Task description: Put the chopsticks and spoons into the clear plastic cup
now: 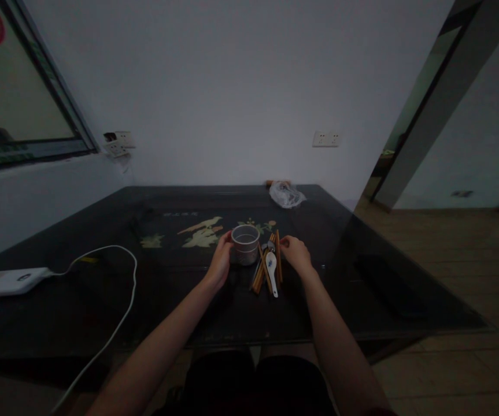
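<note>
A round grey metal cup (246, 248) stands upright on the dark table, its mouth facing up. My left hand (221, 260) is curved around the cup's left side. Just right of the cup lies a loose pile of several wooden chopsticks (278, 260), with a white ceramic spoon (272, 271) on top, its handle toward me. The shiny bowl of a metal spoon (270, 247) shows at the pile's far end. At the right edge of the pile, my right hand (296, 252) has its fingers curled in at the rightmost chopstick; its fingertips are partly hidden.
At the table's far edge is a crumpled clear plastic bag (287, 195). A white power bank (10, 282) with a white cable (134, 283) lies on the left. A dark flat object (388, 283) rests at right. Wall sockets (326, 138) are behind.
</note>
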Demonstrator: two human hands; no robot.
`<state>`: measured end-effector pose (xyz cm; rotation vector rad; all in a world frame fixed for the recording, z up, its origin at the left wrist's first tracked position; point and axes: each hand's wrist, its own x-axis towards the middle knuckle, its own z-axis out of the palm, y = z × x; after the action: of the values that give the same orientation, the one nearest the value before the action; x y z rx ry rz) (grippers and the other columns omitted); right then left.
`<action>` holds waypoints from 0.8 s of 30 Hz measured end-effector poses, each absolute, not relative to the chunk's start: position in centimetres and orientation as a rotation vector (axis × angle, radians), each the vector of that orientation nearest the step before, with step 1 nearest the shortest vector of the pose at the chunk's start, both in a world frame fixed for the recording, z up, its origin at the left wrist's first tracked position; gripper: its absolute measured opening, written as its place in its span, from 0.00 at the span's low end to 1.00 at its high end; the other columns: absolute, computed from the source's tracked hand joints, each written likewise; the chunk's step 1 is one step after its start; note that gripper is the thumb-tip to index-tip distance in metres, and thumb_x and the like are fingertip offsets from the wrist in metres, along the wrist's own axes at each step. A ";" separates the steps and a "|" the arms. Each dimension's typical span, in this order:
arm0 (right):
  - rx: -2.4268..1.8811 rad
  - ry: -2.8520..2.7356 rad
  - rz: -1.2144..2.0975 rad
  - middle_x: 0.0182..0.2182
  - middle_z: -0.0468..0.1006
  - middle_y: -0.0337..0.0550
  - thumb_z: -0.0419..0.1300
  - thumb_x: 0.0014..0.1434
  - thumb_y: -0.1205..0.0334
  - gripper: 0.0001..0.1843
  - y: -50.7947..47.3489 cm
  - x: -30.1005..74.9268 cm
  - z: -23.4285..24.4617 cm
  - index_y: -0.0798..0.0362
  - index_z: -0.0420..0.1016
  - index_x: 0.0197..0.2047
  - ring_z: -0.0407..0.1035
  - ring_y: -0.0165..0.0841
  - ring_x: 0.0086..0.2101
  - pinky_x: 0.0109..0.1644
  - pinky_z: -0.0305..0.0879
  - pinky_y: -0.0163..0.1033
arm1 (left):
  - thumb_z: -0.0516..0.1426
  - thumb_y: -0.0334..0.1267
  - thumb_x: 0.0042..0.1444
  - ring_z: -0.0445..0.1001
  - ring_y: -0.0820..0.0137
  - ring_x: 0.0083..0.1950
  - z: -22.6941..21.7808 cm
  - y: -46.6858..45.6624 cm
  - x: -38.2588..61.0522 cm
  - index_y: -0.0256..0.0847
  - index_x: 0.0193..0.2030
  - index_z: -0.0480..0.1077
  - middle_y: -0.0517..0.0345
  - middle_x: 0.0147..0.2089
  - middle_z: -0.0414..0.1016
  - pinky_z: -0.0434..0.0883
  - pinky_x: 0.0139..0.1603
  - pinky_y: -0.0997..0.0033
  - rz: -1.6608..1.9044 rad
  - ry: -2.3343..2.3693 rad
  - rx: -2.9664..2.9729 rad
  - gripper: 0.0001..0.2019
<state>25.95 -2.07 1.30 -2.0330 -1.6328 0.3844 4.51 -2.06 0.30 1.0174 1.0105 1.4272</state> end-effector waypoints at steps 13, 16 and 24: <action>-2.182 -1.706 0.354 0.43 0.76 0.53 0.54 0.58 0.56 0.13 -1.7 24.8 0.5 0.53 0.67 0.44 0.72 0.44 0.44 0.42 0.65 0.42 | 0.50 0.35 0.59 0.65 0.65 0.58 1.6 -4.0 4.2 0.43 0.53 0.63 0.52 0.55 0.67 0.60 0.60 0.64 1.899 1.030 1.569 0.15; -2.212 -1.684 0.376 0.43 0.76 0.53 0.56 0.58 0.56 0.14 -1.6 24.8 0.5 0.53 0.65 0.45 0.72 0.44 0.45 0.41 0.65 0.42 | 0.48 0.34 0.60 0.71 0.68 0.47 1.8 -5.3 4.4 0.41 0.51 0.64 0.53 0.46 0.71 0.67 0.51 0.65 1.821 0.909 1.927 0.13; -2.177 -1.721 0.310 0.46 0.74 0.56 0.55 0.57 0.61 0.16 -1.7 24.9 0.1 0.56 0.62 0.48 0.69 0.43 0.47 0.43 0.63 0.42 | 0.48 0.31 0.59 0.72 0.68 0.45 0.9 -8.2 7.0 0.39 0.47 0.68 0.51 0.44 0.75 0.68 0.47 0.67 0.921 0.392 2.867 0.13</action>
<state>24.92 -1.66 0.11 -2.1774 -1.7209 0.3104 6.99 -8.24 0.92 2.8673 0.3919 0.9212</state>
